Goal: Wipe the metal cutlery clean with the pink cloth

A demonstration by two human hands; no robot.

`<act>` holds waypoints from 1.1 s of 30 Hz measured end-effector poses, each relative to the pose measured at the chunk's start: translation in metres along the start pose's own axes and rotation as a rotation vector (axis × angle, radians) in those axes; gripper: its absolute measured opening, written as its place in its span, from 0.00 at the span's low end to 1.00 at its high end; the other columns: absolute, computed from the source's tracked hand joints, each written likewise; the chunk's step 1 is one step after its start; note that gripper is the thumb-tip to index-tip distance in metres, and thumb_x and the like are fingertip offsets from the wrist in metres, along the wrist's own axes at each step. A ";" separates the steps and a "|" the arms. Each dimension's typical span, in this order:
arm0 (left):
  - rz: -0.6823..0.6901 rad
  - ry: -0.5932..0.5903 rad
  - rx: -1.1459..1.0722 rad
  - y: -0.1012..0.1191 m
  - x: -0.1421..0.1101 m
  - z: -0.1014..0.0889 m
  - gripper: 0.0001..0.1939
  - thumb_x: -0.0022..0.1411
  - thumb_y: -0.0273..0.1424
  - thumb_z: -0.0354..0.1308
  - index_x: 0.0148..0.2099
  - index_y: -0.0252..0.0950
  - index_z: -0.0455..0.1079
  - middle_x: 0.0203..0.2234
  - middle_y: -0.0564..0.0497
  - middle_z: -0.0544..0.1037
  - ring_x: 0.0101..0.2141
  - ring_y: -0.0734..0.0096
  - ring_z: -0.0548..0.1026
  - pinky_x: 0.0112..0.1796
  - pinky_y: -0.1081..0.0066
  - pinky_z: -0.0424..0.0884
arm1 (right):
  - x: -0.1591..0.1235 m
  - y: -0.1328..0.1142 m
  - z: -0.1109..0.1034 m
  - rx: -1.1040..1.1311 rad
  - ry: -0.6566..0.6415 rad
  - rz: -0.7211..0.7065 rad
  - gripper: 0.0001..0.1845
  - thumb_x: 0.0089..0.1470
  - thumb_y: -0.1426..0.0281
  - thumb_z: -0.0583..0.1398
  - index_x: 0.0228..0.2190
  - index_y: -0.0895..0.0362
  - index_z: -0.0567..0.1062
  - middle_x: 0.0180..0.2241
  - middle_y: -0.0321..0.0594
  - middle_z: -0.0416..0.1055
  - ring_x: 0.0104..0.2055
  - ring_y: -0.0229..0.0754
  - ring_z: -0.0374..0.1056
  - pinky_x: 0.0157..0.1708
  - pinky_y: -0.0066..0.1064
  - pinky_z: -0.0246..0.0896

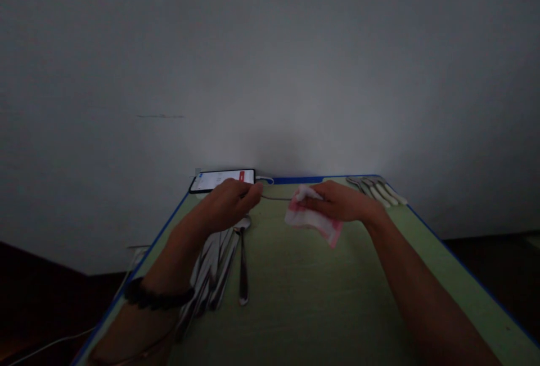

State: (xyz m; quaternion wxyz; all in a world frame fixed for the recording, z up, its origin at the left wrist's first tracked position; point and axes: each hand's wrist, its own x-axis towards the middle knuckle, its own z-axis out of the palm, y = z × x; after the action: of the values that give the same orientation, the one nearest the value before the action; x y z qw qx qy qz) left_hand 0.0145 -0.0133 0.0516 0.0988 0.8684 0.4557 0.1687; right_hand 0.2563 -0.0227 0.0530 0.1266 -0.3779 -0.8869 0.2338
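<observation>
My left hand (230, 204) is closed on one end of a thin metal piece of cutlery (276, 198), held level above the table. Its end shapes are hidden, so whether it is a spoon or a fork cannot be told. My right hand (341, 200) pinches a pink and white cloth (312, 221) around the other end. Below my left hand lies a pile of metal cutlery (217, 265), partly covered by my forearm. A spoon (243, 276) rests at the pile's right side, its handle towards me.
Several pieces of cutlery with white handles (383, 191) lie side by side at the table's far right corner. A lit phone (206, 182) with a white cable (265, 179) is at the far left edge. The green table (304, 298) has blue edges and stands against a wall (295, 73).
</observation>
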 end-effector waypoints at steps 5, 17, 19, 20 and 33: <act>0.067 -0.044 0.010 0.021 0.005 0.002 0.20 0.61 0.36 0.38 0.19 0.35 0.54 0.13 0.57 0.56 0.17 0.79 0.57 0.21 0.75 0.48 | 0.007 -0.014 0.004 -0.004 -0.014 -0.041 0.17 0.57 0.61 0.48 0.34 0.58 0.71 0.26 0.36 0.69 0.24 0.33 0.60 0.25 0.24 0.51; -0.064 -0.056 -0.063 -0.004 0.002 -0.001 0.25 0.62 0.43 0.36 0.17 0.35 0.53 0.12 0.57 0.57 0.17 0.78 0.56 0.21 0.75 0.51 | -0.001 0.007 0.001 0.056 -0.051 -0.008 0.19 0.57 0.59 0.48 0.38 0.57 0.72 0.29 0.37 0.71 0.27 0.34 0.62 0.26 0.25 0.53; -0.098 -0.060 -0.105 -0.007 0.001 -0.002 0.26 0.62 0.44 0.36 0.17 0.35 0.54 0.12 0.56 0.59 0.16 0.78 0.57 0.21 0.75 0.52 | -0.004 0.012 -0.001 0.078 -0.050 0.013 0.21 0.56 0.57 0.48 0.36 0.58 0.72 0.28 0.37 0.71 0.26 0.34 0.62 0.25 0.24 0.53; -0.108 -0.068 -0.118 -0.008 0.001 -0.002 0.26 0.62 0.44 0.36 0.17 0.35 0.55 0.12 0.56 0.59 0.16 0.78 0.57 0.21 0.75 0.53 | -0.005 0.014 -0.002 0.096 -0.053 0.029 0.21 0.56 0.56 0.48 0.36 0.58 0.72 0.28 0.37 0.71 0.26 0.34 0.62 0.24 0.24 0.53; -0.193 -0.133 -0.214 -0.013 0.003 -0.002 0.23 0.60 0.39 0.36 0.17 0.36 0.56 0.11 0.57 0.59 0.14 0.77 0.57 0.20 0.74 0.53 | 0.004 0.002 0.004 -0.278 0.072 0.086 0.18 0.55 0.58 0.50 0.37 0.54 0.73 0.32 0.41 0.73 0.31 0.38 0.65 0.30 0.27 0.51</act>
State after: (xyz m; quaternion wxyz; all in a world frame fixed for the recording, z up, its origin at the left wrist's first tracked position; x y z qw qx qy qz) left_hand 0.0057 -0.0039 0.0496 0.2365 0.8143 0.5088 0.1484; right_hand 0.2536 -0.0197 0.0488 0.0948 -0.4375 -0.8886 0.1001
